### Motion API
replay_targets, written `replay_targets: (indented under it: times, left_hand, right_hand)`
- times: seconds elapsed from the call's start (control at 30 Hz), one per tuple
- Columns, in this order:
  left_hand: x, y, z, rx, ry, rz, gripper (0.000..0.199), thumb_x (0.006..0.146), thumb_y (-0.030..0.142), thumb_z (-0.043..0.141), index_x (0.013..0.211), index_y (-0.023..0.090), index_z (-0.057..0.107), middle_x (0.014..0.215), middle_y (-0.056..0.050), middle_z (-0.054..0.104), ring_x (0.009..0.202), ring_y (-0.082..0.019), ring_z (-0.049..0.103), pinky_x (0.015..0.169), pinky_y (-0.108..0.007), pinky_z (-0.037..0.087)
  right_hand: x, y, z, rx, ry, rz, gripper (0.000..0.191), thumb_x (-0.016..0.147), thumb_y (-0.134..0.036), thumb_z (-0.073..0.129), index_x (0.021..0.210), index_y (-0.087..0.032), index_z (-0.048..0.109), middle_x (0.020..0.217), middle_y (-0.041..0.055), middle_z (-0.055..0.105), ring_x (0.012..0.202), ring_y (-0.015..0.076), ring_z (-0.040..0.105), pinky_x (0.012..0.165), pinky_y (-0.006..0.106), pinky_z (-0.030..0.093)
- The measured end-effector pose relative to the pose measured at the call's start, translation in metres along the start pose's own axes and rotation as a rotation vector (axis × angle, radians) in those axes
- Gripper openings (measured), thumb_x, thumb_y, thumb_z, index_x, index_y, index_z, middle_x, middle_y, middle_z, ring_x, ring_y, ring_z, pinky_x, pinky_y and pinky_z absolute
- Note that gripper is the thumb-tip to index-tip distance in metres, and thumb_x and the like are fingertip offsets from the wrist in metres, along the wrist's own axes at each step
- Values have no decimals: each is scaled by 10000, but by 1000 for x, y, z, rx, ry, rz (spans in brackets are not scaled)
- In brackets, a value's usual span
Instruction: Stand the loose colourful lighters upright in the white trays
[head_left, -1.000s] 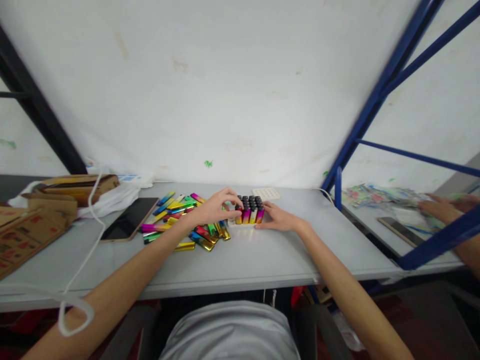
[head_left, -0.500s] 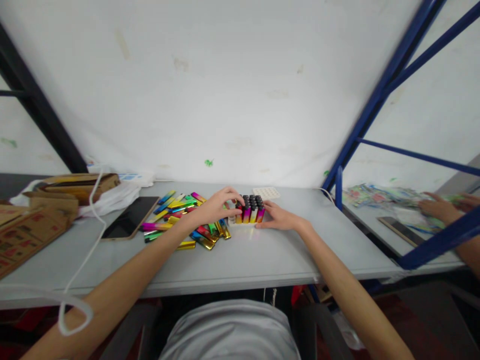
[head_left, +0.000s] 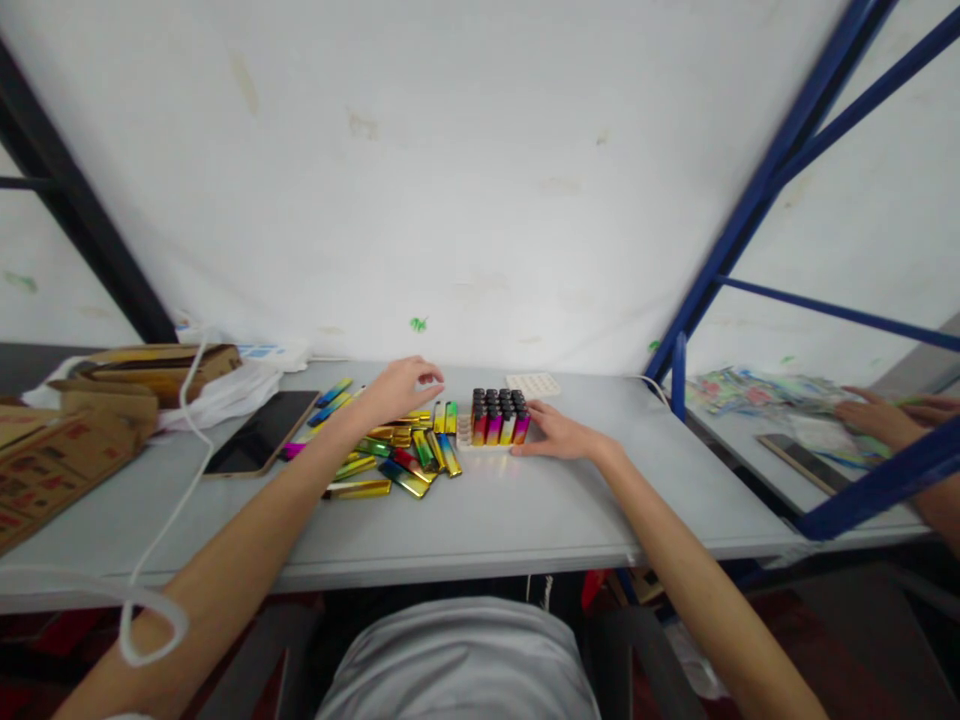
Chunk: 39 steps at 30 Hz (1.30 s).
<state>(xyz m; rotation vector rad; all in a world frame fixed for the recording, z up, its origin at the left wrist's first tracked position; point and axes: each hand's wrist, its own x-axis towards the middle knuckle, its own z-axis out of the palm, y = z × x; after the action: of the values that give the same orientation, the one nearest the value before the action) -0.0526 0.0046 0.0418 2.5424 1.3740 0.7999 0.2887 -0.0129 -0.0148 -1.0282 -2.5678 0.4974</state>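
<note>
A white slotted tray [head_left: 487, 449] stands on the table, holding several upright lighters [head_left: 499, 420] with black tops and shiny pink, red and yellow bodies. At the tray's left end some slots show bare. My right hand [head_left: 559, 434] grips the tray's right end, thumb at the front corner and fingers by the lighters behind. To the left lies a loose pile of shiny multicoloured lighters [head_left: 405, 475]. Over the far side of that pile hovers my left hand [head_left: 394, 392], its fingers loosely bent and apart, with nothing visible in them; its underside is hidden.
A second white slotted piece [head_left: 533, 384] lies by the wall. On the left are a phone [head_left: 262, 435], white plastic, a cardboard box [head_left: 67, 460] and a hanging white cable [head_left: 169, 520]. Blue frame bars [head_left: 720, 260] rise at right; beyond them another person's hands work over plastic packaging.
My left hand has left the tray's left end and moved left over the pile, uncovering the tray's left slots. My right hand has stayed at the tray.
</note>
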Motion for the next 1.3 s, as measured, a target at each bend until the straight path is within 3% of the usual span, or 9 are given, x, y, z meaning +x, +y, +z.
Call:
replay_targets:
  times: [0.1,0.2,0.37,0.53,0.6,0.77,0.87,1.03,1.3]
  left_hand:
    - [-2,-37,-14,271,-31,-162,305,838,381,587,948,157,762,977,-151,729,957,-291,665,921,-361,487]
    - [-8,-59,-27,331,-96,-296,257,768,397,630,847,179,741,922,-135,756,912,-286,683,828,-312,492]
    - [-17,-64,-45,254,-219,-380,269,675,471,696,736,209,716,761,-77,744,720,-240,656,670,-283,448]
    - [-21,-62,-47,179,-401,-373,221,619,425,722,585,214,664,591,-32,670,614,-216,608,601,-277,399]
    - [-20,-60,-45,151,-327,-342,225,645,435,713,641,214,670,585,-23,657,612,-209,602,606,-269,402]
    - [-12,-39,-43,125,49,-249,415,855,543,567,1045,200,701,627,-22,653,625,-210,592,639,-268,404]
    - [-9,-22,-35,40,154,-171,428,881,544,571,1074,198,730,755,-49,712,692,-210,608,680,-268,420]
    - [-6,-2,-7,-269,155,-116,379,805,483,701,995,164,775,792,-56,734,666,-171,587,639,-252,423]
    - [-4,17,14,-919,60,-280,380,734,484,823,848,150,682,560,27,563,512,-111,509,525,-249,427]
  right_hand:
    - [0,1,0,1,-2,-5,838,847,-744,640,1421,-139,566,1506,191,480,1399,358,462,1228,529,340]
    - [0,2,1,3,10,-7,835,839,-745,649,1423,-154,568,1513,181,485,1399,359,466,1226,538,341]
    - [1,1,1,-1,12,-17,825,838,-738,657,1417,-157,573,1500,179,500,1386,355,481,1222,537,347]
    - [1,0,-1,-8,-6,-11,832,847,-739,644,1423,-143,566,1502,188,493,1391,352,475,1226,524,345]
    - [0,0,-1,-6,-5,-10,837,848,-742,640,1426,-142,564,1506,186,488,1394,353,471,1227,523,344]
    - [0,0,-1,-5,1,-7,834,841,-737,655,1435,-161,554,1508,180,489,1391,356,475,1225,538,341]
    - [0,0,-1,-19,-12,-3,857,845,-748,639,1440,-138,545,1519,191,471,1404,352,464,1233,521,335]
    - [0,0,-2,-29,-23,2,854,862,-740,624,1446,-122,536,1520,202,460,1407,355,454,1233,522,335]
    - [0,1,-1,-7,-14,-5,845,849,-739,642,1437,-139,552,1521,191,468,1392,364,467,1224,542,343]
